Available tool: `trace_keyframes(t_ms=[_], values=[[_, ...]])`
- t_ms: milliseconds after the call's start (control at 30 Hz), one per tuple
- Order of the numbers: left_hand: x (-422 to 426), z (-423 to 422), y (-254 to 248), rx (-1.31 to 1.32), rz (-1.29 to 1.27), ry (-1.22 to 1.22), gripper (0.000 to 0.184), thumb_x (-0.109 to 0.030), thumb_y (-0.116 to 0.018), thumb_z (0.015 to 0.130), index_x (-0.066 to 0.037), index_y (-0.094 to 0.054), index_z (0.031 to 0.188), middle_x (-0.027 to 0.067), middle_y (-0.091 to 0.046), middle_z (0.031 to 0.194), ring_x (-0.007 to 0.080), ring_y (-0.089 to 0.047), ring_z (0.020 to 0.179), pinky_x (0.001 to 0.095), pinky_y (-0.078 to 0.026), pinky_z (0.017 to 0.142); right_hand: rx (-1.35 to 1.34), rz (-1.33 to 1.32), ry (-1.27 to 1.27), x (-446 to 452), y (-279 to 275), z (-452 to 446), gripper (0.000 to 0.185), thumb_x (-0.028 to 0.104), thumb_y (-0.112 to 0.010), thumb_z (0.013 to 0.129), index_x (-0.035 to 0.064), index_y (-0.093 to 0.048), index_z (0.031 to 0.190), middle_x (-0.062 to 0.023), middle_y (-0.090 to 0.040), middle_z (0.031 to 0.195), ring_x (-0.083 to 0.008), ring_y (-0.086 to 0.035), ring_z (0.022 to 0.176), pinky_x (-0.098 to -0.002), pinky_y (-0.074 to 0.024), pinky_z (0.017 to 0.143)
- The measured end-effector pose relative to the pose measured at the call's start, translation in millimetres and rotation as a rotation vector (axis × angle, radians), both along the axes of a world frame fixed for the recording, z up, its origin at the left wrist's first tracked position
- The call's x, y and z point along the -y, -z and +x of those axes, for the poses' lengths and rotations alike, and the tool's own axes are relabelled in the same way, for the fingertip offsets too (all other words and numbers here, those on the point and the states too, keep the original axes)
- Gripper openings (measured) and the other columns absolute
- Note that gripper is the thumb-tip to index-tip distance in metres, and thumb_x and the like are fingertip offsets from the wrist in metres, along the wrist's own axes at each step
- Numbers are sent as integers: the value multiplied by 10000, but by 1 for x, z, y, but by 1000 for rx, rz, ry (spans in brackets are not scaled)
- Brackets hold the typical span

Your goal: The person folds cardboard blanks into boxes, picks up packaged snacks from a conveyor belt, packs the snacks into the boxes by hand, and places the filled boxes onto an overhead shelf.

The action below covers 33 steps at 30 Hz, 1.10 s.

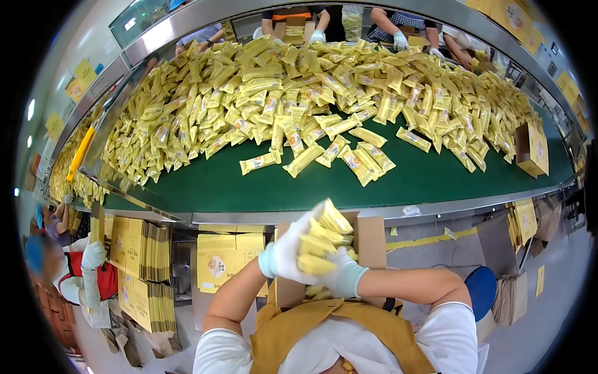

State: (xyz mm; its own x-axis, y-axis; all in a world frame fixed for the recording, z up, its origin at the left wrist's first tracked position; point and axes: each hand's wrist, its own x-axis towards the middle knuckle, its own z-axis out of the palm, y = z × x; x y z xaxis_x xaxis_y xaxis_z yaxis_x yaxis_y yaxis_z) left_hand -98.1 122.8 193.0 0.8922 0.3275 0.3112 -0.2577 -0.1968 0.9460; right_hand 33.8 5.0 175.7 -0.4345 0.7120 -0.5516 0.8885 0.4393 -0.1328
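- While the left hand [296,249] grasps several packets [316,254], the right hand [344,274] rests against them; its fingers are partly hidden, so whether it grips too cannot be told.
- These packets are above an open box [372,243], which stands just beyond the middle of the surface's [261,190] near edge, on the person's side. More packets lie inside it.
- Squaring the ends between both palms, long sides parallel, should let the packets lie flat and tight in the box.
- A light, even squeeze seems best: the wrappers look thin and slick, and a hard pinch could crush the contents or shoot one packet out.
- Holding the flaps clear of the wrists would likely prevent snagging.
- Each packet is a slim, slightly puffed bar in glossy, creased yellow film with flattened ends.
- Both gloves are white, soft-looking fabric with pale green cuffs.
- The box is plain brown card inside, straight-edged and matte.
- Across the smooth green surface, a tangled heap [212,112] reaches the far edge; a small carton [532,149] stands near the right end.
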Motion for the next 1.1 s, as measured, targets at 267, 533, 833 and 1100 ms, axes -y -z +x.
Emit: trace_keyframes(t_ms=[267,533,833,1100], values=[[18,16,39,-328,1014,-269,1143,-445,-880,551,30,-376,1461,183,-533,1236,372,-513,1176,506,-353,1062,-559,121,327,22,105,6,495,152,-601,897,92,-527,1382,-181,-580,1335,-329,-534,1273,-421,-414,1083],[35,40,58,-751,1334,-253,803,-307,-681,784,15,-403,1464,188,-550,1207,336,-517,1125,461,-348,1029,-14,57,202,36,55,-11,446,236,-550,928,81,-542,1346,-163,-661,1150,-320,-687,983,-537,-516,692],[14,68,82,-972,1034,234,1111,-405,-771,701,66,-212,1539,307,-413,1414,405,-440,1303,463,-290,1118,-81,-104,36,21,61,9,492,315,-574,934,137,-561,1392,-141,-702,1174,-279,-669,1085,-450,-519,867],[-115,22,-38,-520,12,524,434,-172,-620,959,9,-579,1351,174,-663,1272,270,-648,1144,391,-493,1005,-1181,126,727,-28,-44,168,323,235,-656,944,32,-694,1193,-114,-725,1018,-168,-673,942,-321,-539,859]])
